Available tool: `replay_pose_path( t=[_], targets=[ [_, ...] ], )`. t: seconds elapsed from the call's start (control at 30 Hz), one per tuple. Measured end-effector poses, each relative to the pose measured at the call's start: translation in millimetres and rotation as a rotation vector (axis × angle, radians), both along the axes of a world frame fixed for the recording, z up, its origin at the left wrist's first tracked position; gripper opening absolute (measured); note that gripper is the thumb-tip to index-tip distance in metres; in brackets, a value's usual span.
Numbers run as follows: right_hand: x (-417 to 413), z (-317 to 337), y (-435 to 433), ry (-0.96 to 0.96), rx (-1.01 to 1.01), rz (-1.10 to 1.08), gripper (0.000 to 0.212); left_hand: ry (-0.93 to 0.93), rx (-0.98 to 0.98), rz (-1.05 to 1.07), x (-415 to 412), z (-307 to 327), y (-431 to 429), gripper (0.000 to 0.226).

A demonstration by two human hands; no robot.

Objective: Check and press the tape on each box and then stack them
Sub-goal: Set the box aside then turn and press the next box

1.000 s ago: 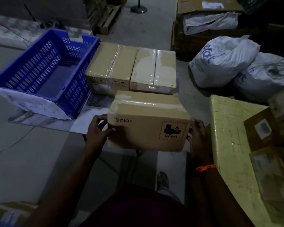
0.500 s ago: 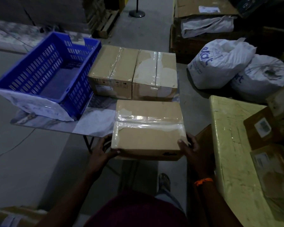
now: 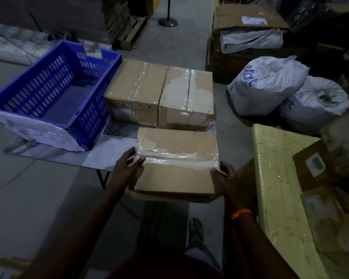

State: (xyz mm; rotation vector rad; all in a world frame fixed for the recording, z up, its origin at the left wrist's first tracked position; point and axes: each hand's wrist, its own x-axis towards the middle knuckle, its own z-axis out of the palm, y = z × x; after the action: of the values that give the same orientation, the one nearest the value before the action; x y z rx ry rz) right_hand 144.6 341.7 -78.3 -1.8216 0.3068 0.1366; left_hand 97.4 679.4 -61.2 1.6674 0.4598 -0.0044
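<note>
A brown cardboard box (image 3: 176, 174) with clear tape across its top sits at the near edge of the small table (image 3: 109, 154), top face up. My left hand (image 3: 127, 168) grips its left side with the thumb lying on the tape. My right hand (image 3: 226, 178) grips its right side, thumb on the top edge. Two more taped boxes stand side by side behind it, the left box (image 3: 135, 91) and the right box (image 3: 186, 97).
A blue plastic crate (image 3: 54, 91) stands on the table's left half. A yellow wrapped block (image 3: 280, 188) with parcels on it is at my right. Two white sacks (image 3: 266, 83) lie on the floor beyond. My foot (image 3: 195, 230) shows below the box.
The held box tipped from showing its printed front to top face up and came down to the table's near edge. Both thumbs moved onto its top.
</note>
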Motion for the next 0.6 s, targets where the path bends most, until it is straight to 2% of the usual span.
replay_pose_path(
  t=[0.1, 0.2, 0.23, 0.3, 0.37, 0.4, 0.5, 0.6],
  targets=[
    [30, -1, 3, 0.039, -0.066, 0.031, 0.055, 0.007, 0.051, -0.056, 25, 13, 3, 0.032],
    [48, 2, 8, 0.098, -0.094, 0.051, 0.057, 0.053, 0.148, -0.073, 37, 14, 9, 0.031],
    [51, 3, 10, 0.091, -0.091, 0.057, 0.053, 0.07, 0.173, -0.077, 39, 13, 11, 0.031],
    [56, 8, 16, 0.075, -0.088, 0.094, 0.033, 0.119, 0.186, -0.078, 42, 14, 13, 0.026],
    [61, 12, 21, 0.092, -0.087, 0.124, 0.017, 0.149, 0.135, -0.069, 46, 21, 11, 0.02],
    [61, 15, 24, 0.1, -0.093, 0.123, 0.016, 0.157, 0.077, -0.051, 48, 23, 9, 0.017],
    [60, 21, 27, 0.058, -0.107, 0.07, 0.032, 0.138, -0.088, 0.042, 44, 29, 4, 0.015],
    [54, 35, 26, -0.032, -0.018, -0.038, 0.038, 0.055, -0.19, 0.156, 33, 34, 8, 0.016]
  ],
)
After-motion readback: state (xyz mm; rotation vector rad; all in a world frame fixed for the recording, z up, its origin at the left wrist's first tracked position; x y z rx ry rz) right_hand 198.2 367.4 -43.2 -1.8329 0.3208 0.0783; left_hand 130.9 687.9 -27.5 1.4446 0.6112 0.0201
